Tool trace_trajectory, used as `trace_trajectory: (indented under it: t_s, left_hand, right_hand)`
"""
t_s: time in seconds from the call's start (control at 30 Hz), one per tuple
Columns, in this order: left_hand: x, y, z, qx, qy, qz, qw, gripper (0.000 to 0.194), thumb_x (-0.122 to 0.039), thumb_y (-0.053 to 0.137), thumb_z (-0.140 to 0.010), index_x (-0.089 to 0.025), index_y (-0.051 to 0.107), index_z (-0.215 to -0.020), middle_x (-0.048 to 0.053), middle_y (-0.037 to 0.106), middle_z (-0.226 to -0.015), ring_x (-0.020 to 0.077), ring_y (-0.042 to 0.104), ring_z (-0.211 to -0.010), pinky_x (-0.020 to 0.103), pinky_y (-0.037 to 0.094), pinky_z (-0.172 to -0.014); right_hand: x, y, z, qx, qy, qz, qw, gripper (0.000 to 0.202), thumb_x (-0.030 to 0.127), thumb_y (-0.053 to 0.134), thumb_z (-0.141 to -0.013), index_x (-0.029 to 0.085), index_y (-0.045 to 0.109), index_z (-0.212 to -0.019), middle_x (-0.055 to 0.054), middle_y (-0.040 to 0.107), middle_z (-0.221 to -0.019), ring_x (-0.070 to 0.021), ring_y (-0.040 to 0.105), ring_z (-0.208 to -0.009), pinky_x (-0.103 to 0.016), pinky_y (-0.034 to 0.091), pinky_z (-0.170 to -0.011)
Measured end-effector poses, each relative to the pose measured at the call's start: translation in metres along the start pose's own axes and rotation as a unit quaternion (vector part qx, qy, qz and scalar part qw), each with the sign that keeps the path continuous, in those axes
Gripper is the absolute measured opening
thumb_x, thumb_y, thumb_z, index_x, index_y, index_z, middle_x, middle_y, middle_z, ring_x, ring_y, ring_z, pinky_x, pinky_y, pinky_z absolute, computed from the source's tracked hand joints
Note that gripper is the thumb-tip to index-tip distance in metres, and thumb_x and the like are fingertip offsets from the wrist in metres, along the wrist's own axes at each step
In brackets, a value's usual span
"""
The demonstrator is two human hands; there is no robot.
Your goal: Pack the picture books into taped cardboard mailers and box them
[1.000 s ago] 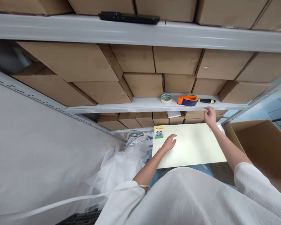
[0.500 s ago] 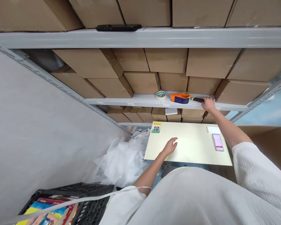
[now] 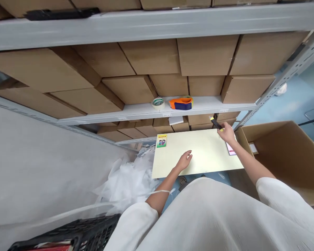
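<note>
My right hand (image 3: 227, 133) grips a black and yellow utility knife (image 3: 216, 124) by its end, held above the right part of a pale yellow board (image 3: 199, 151). Beneath that hand lies a phone (image 3: 231, 149) with a pinkish screen, partly covered by the fingers and wrist. Over the left half of the board hovers my left hand (image 3: 184, 160), fingers apart and nothing in it. A small yellow and green booklet (image 3: 162, 140) with cartoon figures lies at the board's far left corner.
On the shelf ahead sit a roll of tape (image 3: 158, 103) and an orange and blue tape dispenser (image 3: 181, 103), before stacked cardboard boxes (image 3: 169, 85). A large open carton (image 3: 282, 157) stands right. White plastic sheeting (image 3: 129, 183) and a black crate (image 3: 94, 233) are at left.
My right hand has lifted the utility knife off the shelf and brought it back over the board. My left hand stays over the board. The view has turned to the right.
</note>
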State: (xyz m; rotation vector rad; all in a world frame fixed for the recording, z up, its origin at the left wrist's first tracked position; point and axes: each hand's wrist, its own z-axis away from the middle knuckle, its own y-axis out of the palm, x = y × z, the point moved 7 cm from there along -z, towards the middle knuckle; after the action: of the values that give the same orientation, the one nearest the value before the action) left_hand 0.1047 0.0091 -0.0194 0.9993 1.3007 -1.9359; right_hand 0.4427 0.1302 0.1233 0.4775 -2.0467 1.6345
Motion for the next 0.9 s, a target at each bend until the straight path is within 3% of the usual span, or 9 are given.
trace_trajectory:
  t_s: [0.1, 0.2, 0.4, 0.57, 0.73, 0.83, 0.9]
  left_hand:
    - [-0.003, 0.007, -0.003, 0.015, -0.001, 0.005, 1.000, 0.046, -0.038, 0.054, -0.106, -0.023, 0.062, -0.149, 0.013, 0.069, -0.148, 0.0253, 0.069, -0.129, 0.045, 0.055, -0.114]
    - [-0.001, 0.016, 0.000, 0.029, -0.014, 0.008, 0.999, 0.048, -0.037, 0.054, -0.106, -0.022, 0.060, -0.151, 0.014, 0.069, -0.147, 0.0250, 0.070, -0.128, 0.045, 0.055, -0.113]
    - [0.010, 0.023, 0.012, 0.047, -0.046, -0.003, 0.998, 0.048, -0.037, 0.053, -0.106, -0.022, 0.059, -0.151, 0.014, 0.070, -0.145, 0.0248, 0.071, -0.125, 0.044, 0.056, -0.110]
    - [0.017, 0.016, 0.019, 0.052, -0.062, -0.010, 0.997, 0.047, -0.036, 0.052, -0.106, -0.021, 0.060, -0.150, 0.015, 0.069, -0.147, 0.0248, 0.071, -0.126, 0.043, 0.057, -0.109]
    - [0.022, 0.009, 0.024, 0.048, -0.060, -0.015, 0.997, 0.044, -0.035, 0.053, -0.105, -0.022, 0.064, -0.145, 0.013, 0.068, -0.150, 0.0247, 0.070, -0.127, 0.045, 0.056, -0.113]
    - [0.023, 0.004, 0.026, 0.040, -0.054, -0.017, 0.998, 0.042, -0.036, 0.053, -0.105, -0.022, 0.066, -0.143, 0.013, 0.068, -0.150, 0.0245, 0.071, -0.125, 0.045, 0.055, -0.114]
    - [0.024, -0.002, 0.026, 0.032, -0.046, -0.017, 0.998, 0.042, -0.037, 0.053, -0.105, -0.022, 0.067, -0.141, 0.012, 0.068, -0.149, 0.0244, 0.072, -0.124, 0.045, 0.056, -0.114]
  right_hand:
    - [-0.049, 0.037, 0.051, 0.074, 0.121, 0.047, 0.989, 0.028, 0.030, 0.068, -0.083, 0.024, 0.063, -0.110, -0.008, 0.075, -0.106, -0.0289, 0.068, -0.096, -0.038, 0.052, -0.081]
    - [-0.089, 0.067, 0.091, 0.130, 0.197, 0.079, 0.969, 0.021, 0.028, 0.068, -0.086, 0.023, 0.061, -0.105, -0.011, 0.073, -0.109, -0.0294, 0.068, -0.100, -0.036, 0.050, -0.076]
    - [-0.129, 0.097, 0.133, 0.174, 0.248, 0.105, 0.947, 0.017, 0.026, 0.068, -0.090, 0.021, 0.063, -0.105, -0.017, 0.067, -0.115, -0.0318, 0.066, -0.105, -0.038, 0.051, -0.076]
    - [-0.139, 0.112, 0.143, 0.206, 0.227, 0.131, 0.943, 0.019, 0.025, 0.061, -0.096, 0.021, 0.063, -0.114, -0.019, 0.064, -0.124, -0.0354, 0.061, -0.120, -0.042, 0.051, -0.084]
    - [-0.137, 0.118, 0.148, 0.218, 0.210, 0.160, 0.940, 0.024, 0.026, 0.058, -0.096, 0.020, 0.064, -0.118, -0.021, 0.061, -0.129, -0.0382, 0.060, -0.121, -0.047, 0.050, -0.091]
    - [-0.115, 0.114, 0.134, 0.180, 0.184, 0.162, 0.953, 0.025, 0.031, 0.057, -0.097, 0.019, 0.066, -0.117, -0.022, 0.060, -0.129, -0.0397, 0.058, -0.122, -0.051, 0.048, -0.098]
    - [-0.082, 0.108, 0.109, 0.148, 0.140, 0.134, 0.970, 0.027, 0.033, 0.052, -0.100, 0.018, 0.067, -0.117, -0.022, 0.061, -0.129, -0.0387, 0.058, -0.121, -0.050, 0.047, -0.101]
